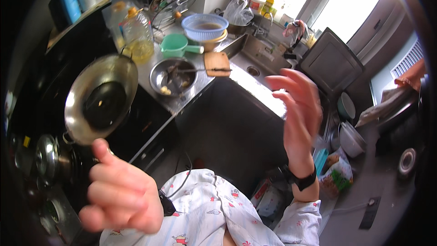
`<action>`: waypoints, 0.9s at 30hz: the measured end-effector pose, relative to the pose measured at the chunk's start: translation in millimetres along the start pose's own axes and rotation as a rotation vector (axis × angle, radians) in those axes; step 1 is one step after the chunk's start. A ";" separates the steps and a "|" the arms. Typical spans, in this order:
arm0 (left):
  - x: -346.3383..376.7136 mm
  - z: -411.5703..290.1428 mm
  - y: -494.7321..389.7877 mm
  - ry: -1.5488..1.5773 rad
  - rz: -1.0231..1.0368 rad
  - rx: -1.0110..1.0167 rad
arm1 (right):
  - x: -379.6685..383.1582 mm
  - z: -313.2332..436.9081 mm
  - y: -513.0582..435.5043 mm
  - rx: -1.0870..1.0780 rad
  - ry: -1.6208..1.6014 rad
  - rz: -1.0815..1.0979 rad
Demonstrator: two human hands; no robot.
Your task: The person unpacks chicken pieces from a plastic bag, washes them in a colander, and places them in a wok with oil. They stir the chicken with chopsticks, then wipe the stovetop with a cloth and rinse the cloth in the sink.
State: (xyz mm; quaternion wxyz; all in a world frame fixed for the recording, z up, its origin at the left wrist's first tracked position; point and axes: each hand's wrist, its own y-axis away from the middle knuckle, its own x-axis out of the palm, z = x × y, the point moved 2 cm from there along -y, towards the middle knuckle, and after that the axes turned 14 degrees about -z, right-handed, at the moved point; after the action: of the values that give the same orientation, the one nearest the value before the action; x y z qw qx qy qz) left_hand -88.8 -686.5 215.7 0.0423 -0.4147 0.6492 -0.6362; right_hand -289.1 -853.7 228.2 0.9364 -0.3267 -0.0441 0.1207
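My left hand (124, 193) is raised near my body, fingers loosely curled and thumb apart, with nothing visible in it. Its thumb appears just below the rim of a metal wok (76, 119) on the black stove. Dark liquid or oil and a small yellowish piece (100, 103) show in the wok. My right hand (302, 116), slightly blurred, hangs in the air before the sink (269, 53), fingers bent and apart around nothing. Between the hands, farther off, a steel bowl (155, 75) holds pale pieces and a dark utensil whose handle reaches a small wooden board (216, 62).
Behind the bowl stand a green dipper (174, 45), a blue colander (205, 29) and an oil bottle (139, 34). A lidded pot (47, 153) is at the left. Bowls (351, 138) and food bags (336, 174) lie right of my right wrist. A cable (188, 164) hangs by my shirt.
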 end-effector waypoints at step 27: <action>152.3 309.2 136.6 -0.973 0.519 -0.644 | 83.7 -601.4 -345.5 0.889 0.089 -0.103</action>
State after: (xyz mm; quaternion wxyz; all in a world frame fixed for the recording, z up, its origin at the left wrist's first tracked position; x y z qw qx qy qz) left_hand -74.2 -1042.2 112.2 0.3583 -0.4771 0.7938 -0.1173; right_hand -42.9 -1455.6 -27.2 0.9915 0.1052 0.0360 0.0671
